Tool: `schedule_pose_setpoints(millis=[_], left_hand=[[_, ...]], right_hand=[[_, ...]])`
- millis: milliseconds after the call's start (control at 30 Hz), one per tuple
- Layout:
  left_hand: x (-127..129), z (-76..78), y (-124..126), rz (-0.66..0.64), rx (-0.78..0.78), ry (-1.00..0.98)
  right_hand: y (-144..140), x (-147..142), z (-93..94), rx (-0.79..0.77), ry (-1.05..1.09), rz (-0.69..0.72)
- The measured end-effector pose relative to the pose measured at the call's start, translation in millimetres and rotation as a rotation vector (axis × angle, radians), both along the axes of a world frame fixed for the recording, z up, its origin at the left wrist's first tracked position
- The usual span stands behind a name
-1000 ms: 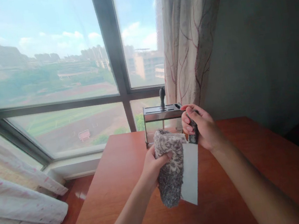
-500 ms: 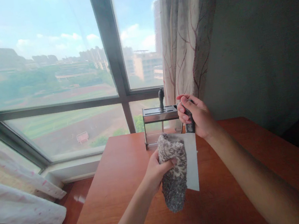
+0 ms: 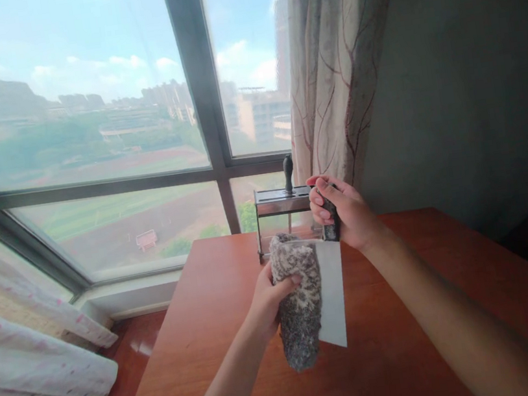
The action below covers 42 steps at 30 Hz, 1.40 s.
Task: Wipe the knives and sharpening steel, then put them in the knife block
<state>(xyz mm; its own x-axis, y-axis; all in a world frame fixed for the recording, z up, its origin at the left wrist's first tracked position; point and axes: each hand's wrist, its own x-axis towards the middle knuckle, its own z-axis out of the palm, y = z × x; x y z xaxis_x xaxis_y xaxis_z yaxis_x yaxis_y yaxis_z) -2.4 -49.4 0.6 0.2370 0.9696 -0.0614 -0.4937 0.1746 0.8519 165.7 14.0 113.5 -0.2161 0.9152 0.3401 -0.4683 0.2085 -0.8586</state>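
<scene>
My left hand (image 3: 271, 298) is closed round a grey and whitish fuzzy cloth (image 3: 302, 327), its thumb lying across the front. The cloth hangs lengthwise above the table and covers part of a cleaver (image 3: 331, 296). My right hand (image 3: 344, 209) grips the cleaver's black handle, holding it upright with the broad pale blade pointing down. The blade's left part is hidden behind the cloth, so I cannot tell how far the cloth wraps round it.
Behind the hands, a metal frame (image 3: 275, 204) with a dark upright knob stands on the reddish-brown wooden table (image 3: 201, 311). Large windows (image 3: 89, 144) lie beyond, with a patterned curtain (image 3: 320, 72) at the right and pale curtains (image 3: 30, 349) at the left.
Both hands, with the cloth and the cleaver, have shifted slightly left in view. The blade's lower end sits a little lower. Both grips are unchanged.
</scene>
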Motion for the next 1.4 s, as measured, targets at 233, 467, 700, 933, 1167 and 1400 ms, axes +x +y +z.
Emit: schedule_pose_setpoints(millis=[233, 467, 700, 933, 1167, 1400], left_hand=[[-4.0, 3.8, 2.4, 0.065, -0.050, -0.098], [2.2, -5.5, -2.5, -0.002, -0.084, -0.047], [3.8, -11.5, -5.1, -0.155, -0.071, -0.013], [3.7, -9.8, -7.2, -0.157, -0.067, -0.111], [-5.7, -7.7, 6.2, 0.046, -0.149, -0.099], [-28.0, 0.0, 11.5, 0.100, -0.139, -0.154]], right_hand=[[-6.6, -4.4, -6.5, -0.054, -0.025, 0.040], [1.7, 1.7, 2.6, -0.050, 0.026, -0.056], [7.8, 13.9, 15.6, -0.099, 0.119, -0.095], [-4.9, 19.0, 18.6, -0.030, 0.117, 0.094], [-10.2, 14.6, 29.5, 0.022, 0.023, -0.024], [-13.1, -6.4, 18.4, 0.070, -0.209, -0.284]])
